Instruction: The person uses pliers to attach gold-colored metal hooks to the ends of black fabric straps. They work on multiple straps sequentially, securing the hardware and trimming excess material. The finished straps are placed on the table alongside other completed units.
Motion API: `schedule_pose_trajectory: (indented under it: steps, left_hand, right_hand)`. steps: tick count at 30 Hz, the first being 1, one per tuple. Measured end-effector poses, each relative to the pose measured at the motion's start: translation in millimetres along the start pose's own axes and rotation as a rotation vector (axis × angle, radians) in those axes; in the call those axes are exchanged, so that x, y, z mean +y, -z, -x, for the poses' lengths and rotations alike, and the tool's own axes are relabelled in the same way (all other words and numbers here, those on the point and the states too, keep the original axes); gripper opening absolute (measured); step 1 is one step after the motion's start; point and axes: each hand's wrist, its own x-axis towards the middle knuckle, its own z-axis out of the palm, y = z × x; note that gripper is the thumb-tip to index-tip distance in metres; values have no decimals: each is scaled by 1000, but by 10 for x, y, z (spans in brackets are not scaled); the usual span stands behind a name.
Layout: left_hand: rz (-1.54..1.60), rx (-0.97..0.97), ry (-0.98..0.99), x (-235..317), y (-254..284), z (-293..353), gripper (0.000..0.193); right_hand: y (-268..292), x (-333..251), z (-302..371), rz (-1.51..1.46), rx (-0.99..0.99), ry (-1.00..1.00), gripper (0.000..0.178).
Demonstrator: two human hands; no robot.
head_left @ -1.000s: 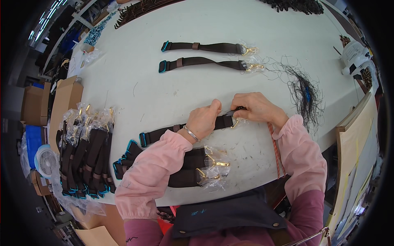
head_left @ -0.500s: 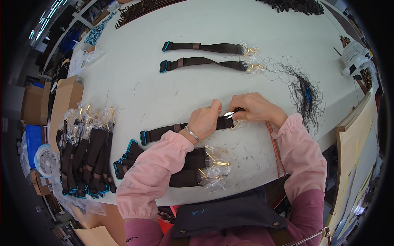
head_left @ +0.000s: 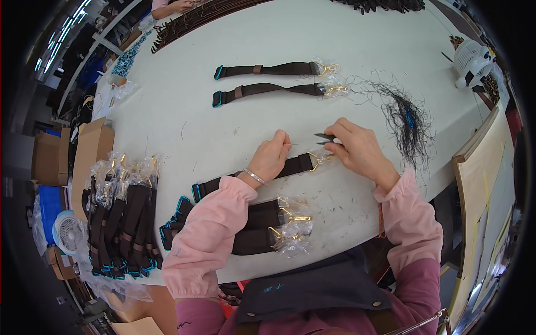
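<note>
Between my hands lies a dark brown strap (head_left: 291, 166) with a blue buckle at its left end and a gold clasp (head_left: 316, 161) in clear plastic at its right. My right hand (head_left: 360, 153) grips small thread snips (head_left: 324, 138), their blades apart above the clasp end. My left hand (head_left: 269, 157) is closed in a pinch just above the strap's middle; anything between its fingertips is too small to make out. Under my left forearm, more brown straps (head_left: 259, 239) lie together, their gold clasps wrapped in plastic.
Two similar straps (head_left: 273, 70) lie farther back. A tangle of dark threads (head_left: 407, 117) is at the right. At the left hangs a thick bunch of straps (head_left: 125, 218) beside a cardboard box (head_left: 92, 151). A white fan (head_left: 472, 61) stands far right; another person's hand (head_left: 181, 6) shows at the back.
My right hand has pulled the snips up and right, away from the strap end, and the blades have spread. My left hand remains pinched near the strap. Another person's hand has come into view.
</note>
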Motion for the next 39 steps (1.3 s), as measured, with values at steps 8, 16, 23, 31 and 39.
schedule_pose_trajectory:
  steps: [8, 16, 23, 31, 39]
  left_hand:
    - [124, -248, -152, 169, 99, -152, 11]
    - [-147, -319, -311, 213, -18, -104, 19]
    - [-218, -234, -563, 236, -70, -167, 15]
    - [-53, -277, -429, 218, -163, -156, 15]
    - [264, -340, -104, 308, -154, -177, 18]
  right_hand:
    - [-111, 69, 376, 63, -51, 67, 21]
    - [-105, -194, 509, 74, -75, -75, 24]
    - [-349, -224, 552, 75, 45, -65, 22]
    - [-447, -205, 578, 122, 86, -65, 19]
    - [-490, -252, 566, 225, 67, -64, 18]
